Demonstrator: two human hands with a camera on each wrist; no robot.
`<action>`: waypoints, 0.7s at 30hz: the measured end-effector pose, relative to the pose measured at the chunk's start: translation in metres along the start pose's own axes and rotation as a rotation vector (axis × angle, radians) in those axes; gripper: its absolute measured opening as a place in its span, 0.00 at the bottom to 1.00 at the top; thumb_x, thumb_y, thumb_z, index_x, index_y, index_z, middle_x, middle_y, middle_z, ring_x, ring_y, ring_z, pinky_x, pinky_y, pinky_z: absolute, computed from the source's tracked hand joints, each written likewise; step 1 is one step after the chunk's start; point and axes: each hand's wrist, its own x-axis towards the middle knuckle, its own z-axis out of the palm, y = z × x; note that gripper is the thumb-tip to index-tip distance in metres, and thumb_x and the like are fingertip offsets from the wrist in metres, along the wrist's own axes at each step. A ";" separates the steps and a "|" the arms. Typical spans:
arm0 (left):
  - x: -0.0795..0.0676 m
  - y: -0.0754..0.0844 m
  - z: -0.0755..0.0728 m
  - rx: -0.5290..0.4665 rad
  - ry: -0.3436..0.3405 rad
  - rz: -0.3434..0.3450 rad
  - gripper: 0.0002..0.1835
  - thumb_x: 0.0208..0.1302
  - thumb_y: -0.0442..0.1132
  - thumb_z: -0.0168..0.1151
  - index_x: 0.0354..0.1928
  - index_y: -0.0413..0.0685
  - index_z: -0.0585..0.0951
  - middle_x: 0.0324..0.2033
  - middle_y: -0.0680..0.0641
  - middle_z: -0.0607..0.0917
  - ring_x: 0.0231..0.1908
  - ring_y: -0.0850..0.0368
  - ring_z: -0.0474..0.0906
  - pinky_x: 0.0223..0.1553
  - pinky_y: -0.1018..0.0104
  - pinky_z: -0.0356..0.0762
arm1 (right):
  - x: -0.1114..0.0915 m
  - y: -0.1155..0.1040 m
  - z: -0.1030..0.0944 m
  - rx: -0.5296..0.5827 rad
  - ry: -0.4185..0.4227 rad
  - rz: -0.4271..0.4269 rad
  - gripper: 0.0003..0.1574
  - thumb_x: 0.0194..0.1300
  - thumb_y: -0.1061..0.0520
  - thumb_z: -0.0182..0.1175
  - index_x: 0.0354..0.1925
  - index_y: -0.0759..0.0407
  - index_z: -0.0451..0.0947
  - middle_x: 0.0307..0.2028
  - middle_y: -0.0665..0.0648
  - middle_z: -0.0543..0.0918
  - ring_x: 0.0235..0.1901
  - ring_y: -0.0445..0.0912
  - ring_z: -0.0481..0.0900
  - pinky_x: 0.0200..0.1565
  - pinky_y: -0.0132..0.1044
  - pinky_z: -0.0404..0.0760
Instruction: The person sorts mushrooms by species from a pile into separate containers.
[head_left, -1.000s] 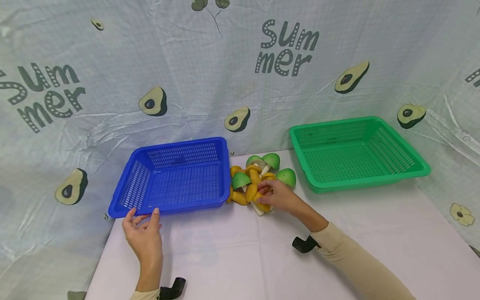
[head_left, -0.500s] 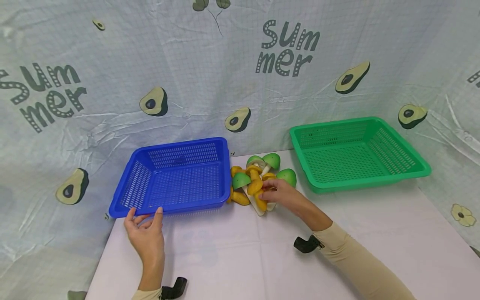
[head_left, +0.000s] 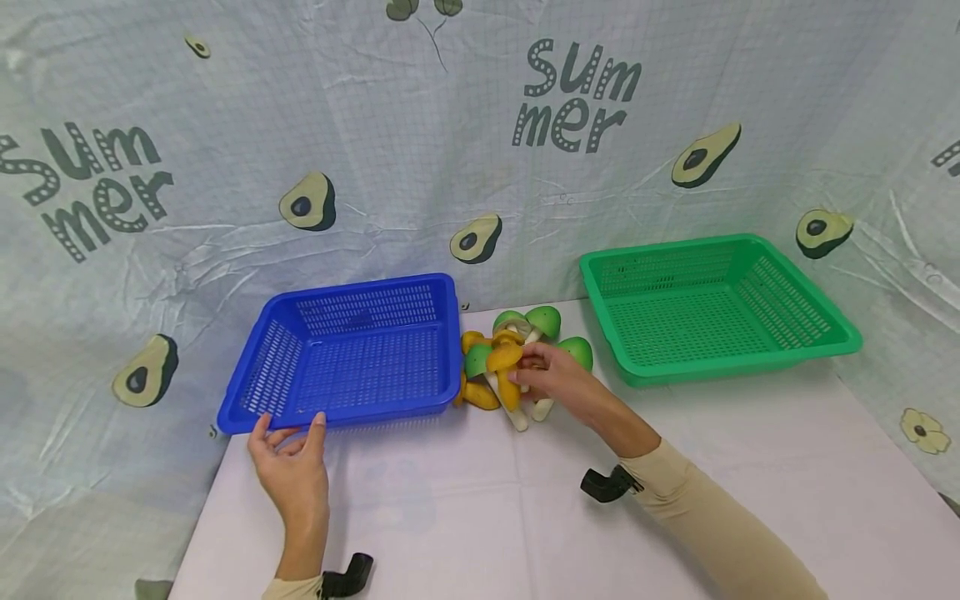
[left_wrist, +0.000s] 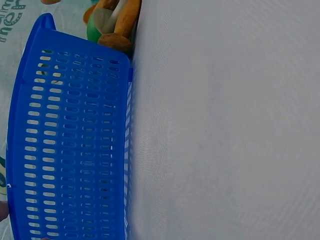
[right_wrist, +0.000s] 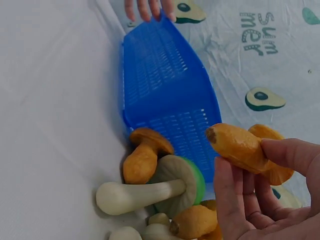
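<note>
Mushroom (right_wrist: pixel 237 145), orange, clamped between the thumb and fingers of the right hand (head_left: pixel 555 375), thumb on one side, fingertips on the other, the gap between no wider than the stalk. Held above the pile (head_left: pixel 482 395) of orange and green-capped mushrooms, apart from it in the right wrist view, with the stalk end pointing away from the palm. Just beside, the blue basket (head_left: pixel 382 410), and on the far side of the pile, the green basket (head_left: pixel 720 365), both on the white tabletop (head_left: pixel 450 517). At the near rim of the blue basket, the left hand (head_left: pixel 292 479), bent fingers and thumb holding the edge, tips over the top.

Compared with half a second ago: mushroom shifted slightly up and toward the blue basket, cap now overlapping a green cap in the head view; beneath the right hand, a pale stalk (head_left: pixel 542 408) more fully exposed. Left hand and both baskets practically unmoved.
</note>
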 end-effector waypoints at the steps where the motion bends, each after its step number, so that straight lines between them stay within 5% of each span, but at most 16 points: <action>1: 0.000 0.000 0.000 0.001 0.001 0.000 0.43 0.64 0.42 0.72 0.75 0.45 0.60 0.47 0.49 0.73 0.32 0.69 0.74 0.30 0.85 0.73 | 0.000 -0.001 0.001 0.011 0.001 -0.001 0.33 0.68 0.60 0.65 0.66 0.68 0.65 0.53 0.63 0.76 0.47 0.50 0.82 0.55 0.55 0.82; 15: -0.002 0.003 0.000 0.019 0.009 -0.001 0.42 0.64 0.43 0.72 0.75 0.45 0.61 0.46 0.52 0.73 0.35 0.66 0.74 0.32 0.85 0.72 | 0.007 -0.012 0.010 0.078 -0.053 -0.087 0.39 0.69 0.58 0.64 0.73 0.59 0.62 0.64 0.64 0.74 0.56 0.55 0.80 0.58 0.63 0.77; 21: -0.002 0.002 0.000 0.027 0.011 0.004 0.42 0.64 0.43 0.72 0.75 0.45 0.61 0.46 0.52 0.73 0.35 0.67 0.74 0.32 0.85 0.72 | 0.011 -0.018 0.015 0.065 -0.051 -0.116 0.35 0.69 0.58 0.65 0.70 0.58 0.66 0.60 0.64 0.76 0.54 0.53 0.81 0.54 0.57 0.82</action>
